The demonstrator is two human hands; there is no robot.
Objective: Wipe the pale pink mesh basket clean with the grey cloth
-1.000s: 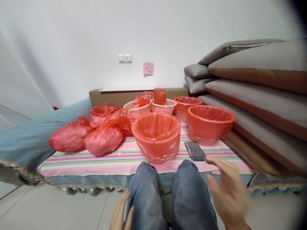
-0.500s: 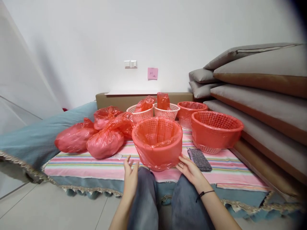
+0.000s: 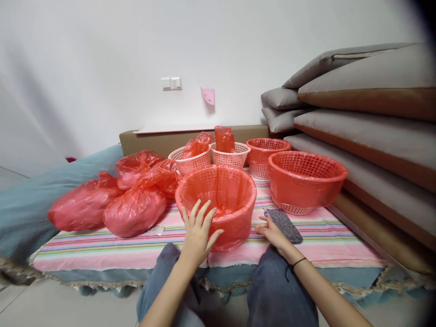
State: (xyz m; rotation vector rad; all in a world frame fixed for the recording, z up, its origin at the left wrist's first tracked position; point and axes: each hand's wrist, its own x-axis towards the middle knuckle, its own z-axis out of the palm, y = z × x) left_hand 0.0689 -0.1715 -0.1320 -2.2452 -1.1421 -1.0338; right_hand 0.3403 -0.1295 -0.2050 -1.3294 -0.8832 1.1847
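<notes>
A round basket (image 3: 235,229) lined with a red plastic bag stands in front of me, the bag folded over its rim. My left hand (image 3: 198,231) is at the basket's near left rim, fingers spread, palm toward the basket; whether it touches the bag I cannot tell. To the right of the basket, my right hand (image 3: 272,234) has its index finger stretched out and the others partly bent, with nothing seen in it. Beside that hand lies a folded dark grey cloth (image 3: 286,225).
Several filled red plastic bags (image 3: 136,211) lie at left. Behind are two pale baskets (image 3: 230,158) with red bags in them. Another red-lined basket (image 3: 306,181) stands at right, one more (image 3: 267,156) behind it. Stacked grey cushions (image 3: 368,131) border the right side. A striped cloth (image 3: 112,250) covers the surface.
My left hand has risen from beside the basket to its near rim, fingers spreading. My right hand has come away from the basket's right side. The view has shifted somewhat.
</notes>
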